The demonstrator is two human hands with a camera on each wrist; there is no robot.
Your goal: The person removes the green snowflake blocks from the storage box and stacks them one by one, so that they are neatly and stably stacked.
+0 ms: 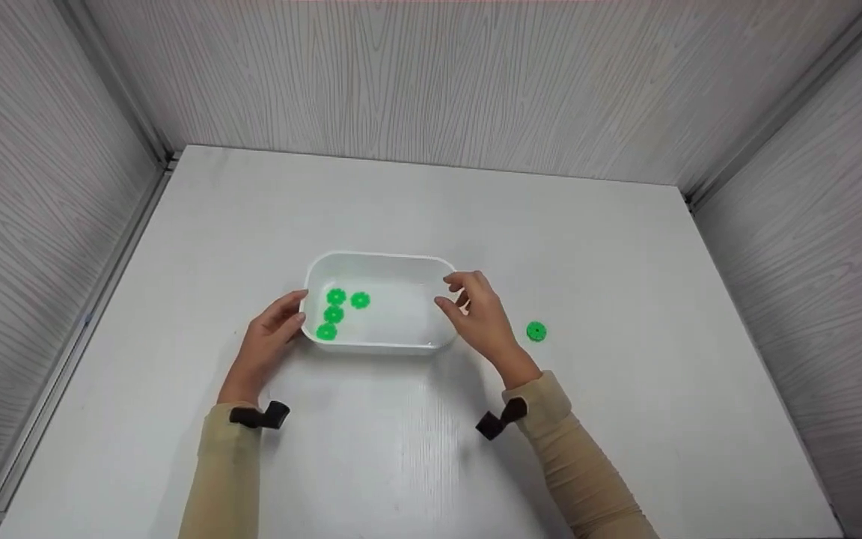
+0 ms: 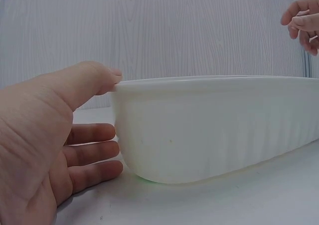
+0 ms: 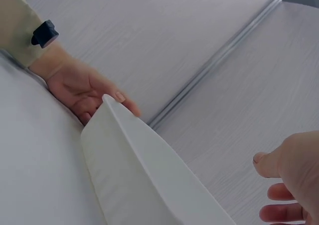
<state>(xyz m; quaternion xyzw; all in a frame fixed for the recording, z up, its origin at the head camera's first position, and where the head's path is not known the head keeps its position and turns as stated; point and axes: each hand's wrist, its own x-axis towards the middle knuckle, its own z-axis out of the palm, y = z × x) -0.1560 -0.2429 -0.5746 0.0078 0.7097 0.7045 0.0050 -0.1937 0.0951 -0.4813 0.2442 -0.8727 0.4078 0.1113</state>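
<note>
A white rectangular plastic tub [image 1: 371, 346] stands on the table, its side wall [image 2: 209, 130] large in the left wrist view. Several green notched discs [image 1: 334, 314] lie on its floor, grouped toward the left end. My left hand [image 1: 270, 337] touches the tub's left end from outside, with thumb [image 2: 94, 83] at the rim and fingers [image 2: 94, 152] against the wall below. Over the right end hovers my right hand [image 1: 480, 311], thumb and fingers [image 3: 281, 212] apart and nothing between them. The right wrist view shows the tub's rim [image 3: 134, 145] apart from this hand.
One more green notched disc [image 1: 536, 332] lies on the white table [image 1: 625, 419], right of the tub and beyond my right wrist. Pale wood-grain panels [image 1: 416, 82] enclose the table at the back and both sides.
</note>
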